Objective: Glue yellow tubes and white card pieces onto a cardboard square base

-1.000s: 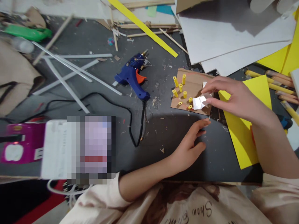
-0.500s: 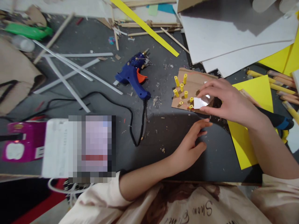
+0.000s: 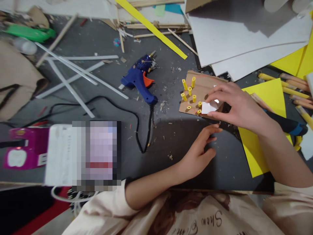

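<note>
A small brown cardboard piece (image 3: 201,88) lies on the dark table (image 3: 171,137) with several short yellow tubes (image 3: 189,92) standing on it. My right hand (image 3: 234,104) is over its right side, fingers pinched on a small white paper piece (image 3: 209,107) that rests on the cardboard. My left hand (image 3: 199,153) lies flat on the table just below the cardboard, fingers stretched out and holding nothing.
A blue glue gun (image 3: 140,78) with a black cord lies left of the cardboard. White glue sticks (image 3: 73,75) are scattered at the left. White sheets (image 3: 239,42) and yellow paper (image 3: 264,130) lie at the right, with pencils (image 3: 290,86) beyond. A white box and a magenta box (image 3: 22,150) sit at the lower left.
My right hand has moved a little left and down, bringing the white paper piece flatter onto the cardboard. The left hand has stayed where it was.
</note>
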The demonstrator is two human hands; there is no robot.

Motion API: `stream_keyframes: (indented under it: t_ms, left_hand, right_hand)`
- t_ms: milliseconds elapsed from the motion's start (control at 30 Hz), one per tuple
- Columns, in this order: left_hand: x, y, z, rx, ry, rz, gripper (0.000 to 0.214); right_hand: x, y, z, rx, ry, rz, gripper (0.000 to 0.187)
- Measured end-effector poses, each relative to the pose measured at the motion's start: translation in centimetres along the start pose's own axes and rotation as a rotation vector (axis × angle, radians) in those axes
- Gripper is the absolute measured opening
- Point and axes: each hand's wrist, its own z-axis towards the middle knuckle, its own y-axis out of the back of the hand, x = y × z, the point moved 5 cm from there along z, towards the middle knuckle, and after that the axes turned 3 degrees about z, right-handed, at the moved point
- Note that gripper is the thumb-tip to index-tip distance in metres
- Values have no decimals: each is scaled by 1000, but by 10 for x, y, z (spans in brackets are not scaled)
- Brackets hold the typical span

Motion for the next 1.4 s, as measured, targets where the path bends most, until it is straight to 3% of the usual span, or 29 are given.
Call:
stream_keyframes:
  t_ms: [233,367,433,500,733,1167,1400]
  left_hand:
    - [-4,1,-1,-39,-25,16,42]
    - [-17,17,-4,-262,-225,73,26]
    - [-20,26,-5,-403,-298,123,29]
    - [-20,31,-4,-460,-297,162,38]
    - [-13,28,-2,-440,-214,190,55]
    - [-12,24,-1,-398,-225,191,48]
    - [-13,27,2,-388,-192,165,49]
  right_hand:
    - [0,-2,0,-2,-7,2,15]
    - [0,-2,0,-14,7,1,15]
    - [1,-2,0,-12,15,4,15]
    - [1,-2,0,-9,13,8,15]
    - [-2,-3,-1,-18,-14,18,16]
    - [-3,-7,0,-37,-14,24,15]
    - [-7,3,-1,18,-15,111,26]
